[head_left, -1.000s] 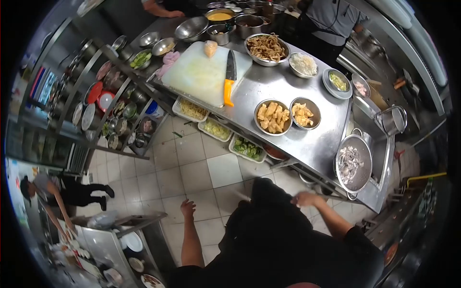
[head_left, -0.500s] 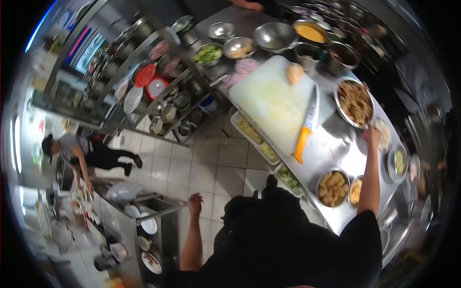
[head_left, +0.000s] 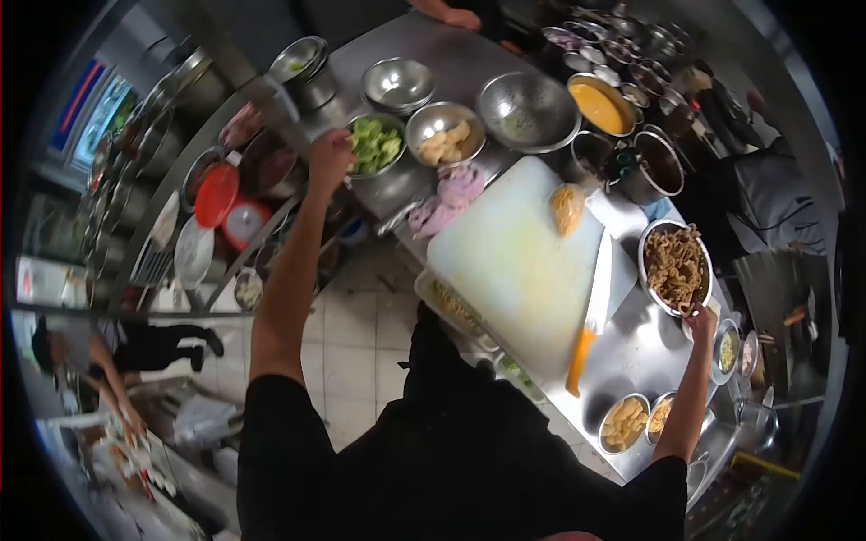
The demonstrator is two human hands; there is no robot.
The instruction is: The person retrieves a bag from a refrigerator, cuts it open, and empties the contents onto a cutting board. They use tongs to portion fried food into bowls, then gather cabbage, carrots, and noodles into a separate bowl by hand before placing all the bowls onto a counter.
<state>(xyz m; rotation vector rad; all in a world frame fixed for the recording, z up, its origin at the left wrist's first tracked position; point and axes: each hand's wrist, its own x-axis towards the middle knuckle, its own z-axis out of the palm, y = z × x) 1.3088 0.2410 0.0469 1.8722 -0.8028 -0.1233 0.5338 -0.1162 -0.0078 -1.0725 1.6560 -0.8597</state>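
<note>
My left hand [head_left: 331,162] reaches to the far side of the counter, its fingers curled at the rim of a steel bowl of chopped green vegetables [head_left: 375,146]. At the right, my right hand [head_left: 702,325] grips the near rim of a steel bowl of brown cooked meat strips [head_left: 673,269]. Between them lies a white cutting board [head_left: 505,257]. A knife with an orange handle [head_left: 582,361] rests along its right edge, blade pointing away. One browned, rounded piece of food [head_left: 567,209] sits on the board's far right part.
Beside the greens stand a bowl of pale pieces [head_left: 444,144], a large steel bowl [head_left: 526,117] and a pink cloth [head_left: 451,197]. An orange sauce pan [head_left: 600,106] is farther back. Two small food bowls are near the right front. Another person's hand [head_left: 463,18] shows across the counter; another person stands at left.
My left hand has gone from hanging low beside me up to the bowl of greens. The right hand stays at the bowl of meat strips. My view has shifted.
</note>
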